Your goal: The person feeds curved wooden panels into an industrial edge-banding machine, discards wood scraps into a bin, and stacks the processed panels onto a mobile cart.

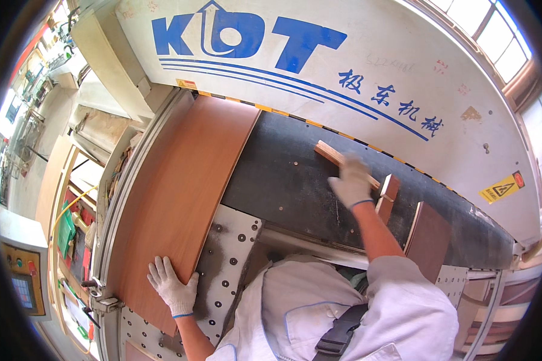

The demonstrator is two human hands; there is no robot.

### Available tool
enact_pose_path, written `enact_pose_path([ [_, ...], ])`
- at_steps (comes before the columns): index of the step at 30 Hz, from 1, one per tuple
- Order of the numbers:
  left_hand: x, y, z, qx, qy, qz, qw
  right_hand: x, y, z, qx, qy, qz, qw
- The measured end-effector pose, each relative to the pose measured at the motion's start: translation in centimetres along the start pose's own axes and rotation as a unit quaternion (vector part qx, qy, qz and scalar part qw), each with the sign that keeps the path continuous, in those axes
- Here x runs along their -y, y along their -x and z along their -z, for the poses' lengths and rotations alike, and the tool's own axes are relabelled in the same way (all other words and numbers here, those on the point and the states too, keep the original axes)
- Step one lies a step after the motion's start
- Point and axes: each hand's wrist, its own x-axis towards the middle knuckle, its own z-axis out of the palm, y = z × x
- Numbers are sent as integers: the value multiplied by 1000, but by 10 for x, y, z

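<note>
My left hand [173, 285], in a white knit glove with a blue cuff, rests with spread fingers on the near right part of a long reddish-brown wood panel [180, 180]. The panel lies along a metal fence and reaches under the machine's white cover. My right hand [351, 180], gloved the same way, is over the dark bed, at some narrow wood strips [328, 153]. Motion blurs its fingers, so whether it grips a strip cannot be made out. Small wood blocks [387, 198] lie just right of that hand.
A darker brown board [428, 240] lies farther right on the machine bed [277, 174]. The white cover [235, 72] with a striped edge closes off the far side. Metal fence [135, 168] borders the left. A control panel [24, 283] stands at far left.
</note>
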Motion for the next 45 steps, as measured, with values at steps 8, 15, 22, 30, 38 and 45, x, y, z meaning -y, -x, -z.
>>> enact_pose_path([
  [8,5,2,0,-24,4,-10,1000,-7,-15,-27,59,-361,-131,921],
  [15,3,2,4,-30,9,5,1000,144,-107,-81,-15,-174,-85,981],
  [22,0,0,10,-25,23,-9,999,227,-152,-113,-95,-233,-98,963],
  [30,-3,2,6,-41,23,-12,999,211,-101,-110,-179,-287,93,937],
  [38,-1,1,15,-3,21,10,1000,227,-120,-102,-107,-285,88,949],
  [45,110,-65,110,-188,-9,53,981,203,-118,-83,-104,-278,127,946],
])
